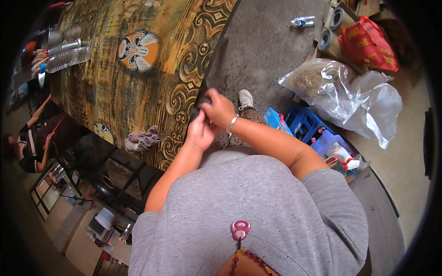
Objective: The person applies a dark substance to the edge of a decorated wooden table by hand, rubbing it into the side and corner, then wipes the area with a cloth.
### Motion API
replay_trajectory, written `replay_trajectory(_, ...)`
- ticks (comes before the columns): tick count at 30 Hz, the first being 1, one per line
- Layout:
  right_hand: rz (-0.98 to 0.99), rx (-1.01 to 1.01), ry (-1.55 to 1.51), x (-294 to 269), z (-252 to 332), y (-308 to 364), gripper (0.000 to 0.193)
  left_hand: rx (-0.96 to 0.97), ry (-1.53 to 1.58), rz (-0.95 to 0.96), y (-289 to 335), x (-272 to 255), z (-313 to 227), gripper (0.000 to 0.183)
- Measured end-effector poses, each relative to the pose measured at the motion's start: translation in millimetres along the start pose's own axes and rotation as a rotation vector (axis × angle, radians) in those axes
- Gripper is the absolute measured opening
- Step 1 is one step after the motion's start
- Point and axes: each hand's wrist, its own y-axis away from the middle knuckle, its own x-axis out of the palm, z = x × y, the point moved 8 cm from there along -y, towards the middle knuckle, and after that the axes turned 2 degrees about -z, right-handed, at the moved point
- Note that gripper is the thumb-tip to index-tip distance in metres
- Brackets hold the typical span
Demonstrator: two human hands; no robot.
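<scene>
My worktop (103, 83) has a streaked gold-and-brown wood-grain face, a scrolled border along its right edge and painted masks (139, 51). A crumpled cloth (142, 139) lies near its near corner; a clear bottle (69, 59) lies toward its far left. Beyond the lower left edge is another person (34, 142). Off the right edge, the grey floor (267, 50) bears a small bottle (302, 21), a blue crate (304, 122), a clear plastic bag (327, 85) and a red bag (368, 43).

The small dark thing (203, 102) is between my hands, just beside the worktop's right edge. My right grip (220, 110) is curled closed on it; my left grip (201, 132) meets it from below, fingers bent, how tightly I cannot tell. Its long axis seems to slant from lower left to upper right, roughly along that edge; blur and fingers hide which end is its front.
</scene>
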Motion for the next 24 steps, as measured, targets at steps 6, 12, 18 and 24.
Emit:
replay_trajectory(6, 0.032, -0.09, 0.046, -3.4, 1.3, -6.0, 0.027, 0.046, -0.005, -0.094, -15.5, -1.3, 3.1, 0.044)
replay_trajectory(12, 0.034, -0.261, 0.068, 12.9, 13.4, 17.6, 0.025, 0.038, 0.039, 0.001, 20.3, -8.9, 10.6, 0.05)
replay_trajectory(18, -0.163, -0.279, 0.085, -13.9, 14.3, -10.6, 0.021, -0.024, 0.111, 0.025, -23.6, 12.9, -0.6, 0.043)
replay_trajectory(24, 0.03, -0.418, 0.047, 0.5, 32.4, 21.5, 0.024, 0.097, 0.017, 0.044, 23.0, -2.3, 9.2, 0.047)
